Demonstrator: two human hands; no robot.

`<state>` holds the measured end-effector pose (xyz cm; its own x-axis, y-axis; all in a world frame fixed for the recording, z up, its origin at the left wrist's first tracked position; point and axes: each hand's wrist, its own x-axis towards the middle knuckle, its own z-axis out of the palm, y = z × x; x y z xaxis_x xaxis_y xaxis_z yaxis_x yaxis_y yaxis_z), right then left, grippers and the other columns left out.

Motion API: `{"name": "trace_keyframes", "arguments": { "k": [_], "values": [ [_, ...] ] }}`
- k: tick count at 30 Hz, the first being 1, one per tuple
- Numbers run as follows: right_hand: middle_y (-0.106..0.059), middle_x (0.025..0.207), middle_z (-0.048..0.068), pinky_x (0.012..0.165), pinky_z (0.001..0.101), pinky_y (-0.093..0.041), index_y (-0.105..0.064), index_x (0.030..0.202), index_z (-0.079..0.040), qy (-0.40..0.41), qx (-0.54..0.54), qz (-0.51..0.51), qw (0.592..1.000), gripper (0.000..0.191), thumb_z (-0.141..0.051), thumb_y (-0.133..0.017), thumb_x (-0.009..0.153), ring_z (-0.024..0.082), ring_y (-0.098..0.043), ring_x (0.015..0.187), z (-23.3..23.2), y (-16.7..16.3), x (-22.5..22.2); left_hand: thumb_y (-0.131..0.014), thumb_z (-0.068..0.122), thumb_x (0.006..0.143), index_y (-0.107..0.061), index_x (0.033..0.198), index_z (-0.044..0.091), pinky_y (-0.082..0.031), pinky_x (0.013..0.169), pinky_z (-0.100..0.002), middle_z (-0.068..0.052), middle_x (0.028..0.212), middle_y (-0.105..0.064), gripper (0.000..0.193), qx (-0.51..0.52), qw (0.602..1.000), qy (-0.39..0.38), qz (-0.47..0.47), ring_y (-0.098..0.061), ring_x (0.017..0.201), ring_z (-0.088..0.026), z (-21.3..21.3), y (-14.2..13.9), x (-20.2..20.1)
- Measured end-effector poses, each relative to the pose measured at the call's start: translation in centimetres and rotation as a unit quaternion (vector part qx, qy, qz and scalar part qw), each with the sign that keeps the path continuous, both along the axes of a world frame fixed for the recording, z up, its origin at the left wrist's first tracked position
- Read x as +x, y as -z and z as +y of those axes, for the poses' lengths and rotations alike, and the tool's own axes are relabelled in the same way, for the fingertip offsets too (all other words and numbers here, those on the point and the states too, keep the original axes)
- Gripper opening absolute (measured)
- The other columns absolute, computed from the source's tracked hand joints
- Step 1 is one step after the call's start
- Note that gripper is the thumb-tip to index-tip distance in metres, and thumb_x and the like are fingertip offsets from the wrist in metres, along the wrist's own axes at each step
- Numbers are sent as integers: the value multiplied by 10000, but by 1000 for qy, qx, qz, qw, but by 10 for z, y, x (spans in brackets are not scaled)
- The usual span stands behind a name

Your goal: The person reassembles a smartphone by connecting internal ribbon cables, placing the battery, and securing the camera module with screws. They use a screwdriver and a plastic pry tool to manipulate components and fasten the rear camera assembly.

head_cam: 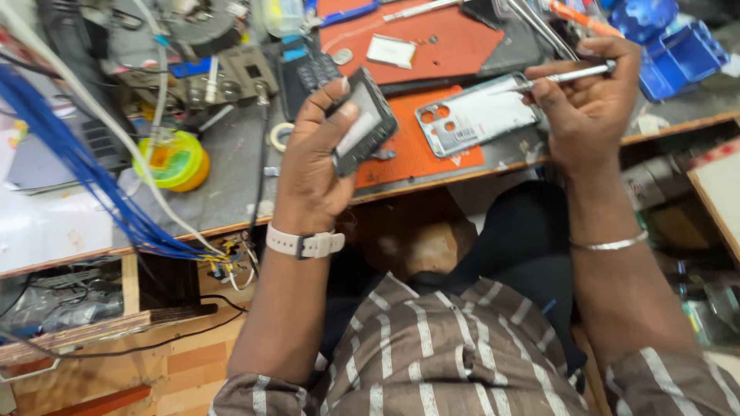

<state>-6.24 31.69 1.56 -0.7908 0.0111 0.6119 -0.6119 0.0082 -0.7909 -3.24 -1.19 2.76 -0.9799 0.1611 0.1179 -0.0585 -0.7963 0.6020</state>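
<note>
Head view: I see both hands raised over the cluttered workbench (231,192), arms coming up from a striped shirt
Left hand (316,162): curled around a small dark phone (362,123), thumb across its pale screen, fingers wrapped behind; a white wristband sits on that wrist
Phone position: lifted off the bench, tilted, held above the near edge of the orange mat (416,146)
Right hand (590,104): fingers pinched together on a thin silvery tool (563,75), which lies nearly level and points left
Tool tip: reaches over the light phone back cover (478,115); I cannot tell whether it touches
Back cover: lies flat, partly on the orange mat, camera cut-outs at its left end
Second mat (432,42): red, further back, carrying a small white rectangular part (391,51)
Left side: bundle of blue cables (85,169) crosses the bench beside a yellow-green tape roll (171,160)
Right side: blue plastic trays (678,50) near the far corner
</note>
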Motion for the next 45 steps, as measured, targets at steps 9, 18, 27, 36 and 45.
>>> {"name": "trace_keyframes", "arguments": {
  "k": [9, 18, 27, 36, 45],
  "values": [
    [-647, 1042, 156, 733, 189, -467, -306, 1403, -90, 169, 87, 73, 979, 451, 128, -623, 1167, 102, -584, 826, 17, 33, 13, -608, -143, 842, -567, 1297, 10, -560, 965, -297, -63, 1178, -623, 481, -285, 944, -116, 123, -633, 1078, -121, 17, 14, 10],
    [-674, 1075, 174, 763, 183, -477, -298, 1387, -75, 161, 106, 71, 979, 424, 124, -620, 1197, 114, -610, 874, 21, 37, 10, -591, -118, 829, -618, 1190, 20, -581, 873, -254, -36, 1096, -661, 388, -272, 952, -84, 116, -664, 966, -88, 11, 23, 10],
    [-705, 1064, 218, 841, 292, -632, -320, 1338, -34, 51, -63, -9, 997, 403, 61, -651, 1131, 185, -709, 893, -32, 9, 34, -797, 51, 881, -719, 1118, 24, -516, 947, -274, -48, 1127, -715, 251, -483, 812, -188, 268, -663, 1055, -124, 8, 18, 6],
    [-708, 1112, 239, 894, 328, -674, -336, 1342, -23, -78, -50, -12, 996, 376, 48, -655, 1157, 224, -751, 981, -97, -10, 50, -825, 184, 834, -746, 1083, 59, -520, 649, -243, -49, 979, -712, 290, -425, 895, -56, 121, -629, 729, -89, 9, 7, 14],
    [-713, 1143, 250, 869, 285, -654, -329, 1352, -27, -65, 4, 8, 998, 384, 33, -662, 1171, 212, -755, 982, -102, -9, 55, -820, 258, 882, -777, 986, 42, -515, 631, -234, -18, 968, -617, 244, -401, 896, -93, 167, -621, 731, -76, 8, 8, 13]
  ]
}}
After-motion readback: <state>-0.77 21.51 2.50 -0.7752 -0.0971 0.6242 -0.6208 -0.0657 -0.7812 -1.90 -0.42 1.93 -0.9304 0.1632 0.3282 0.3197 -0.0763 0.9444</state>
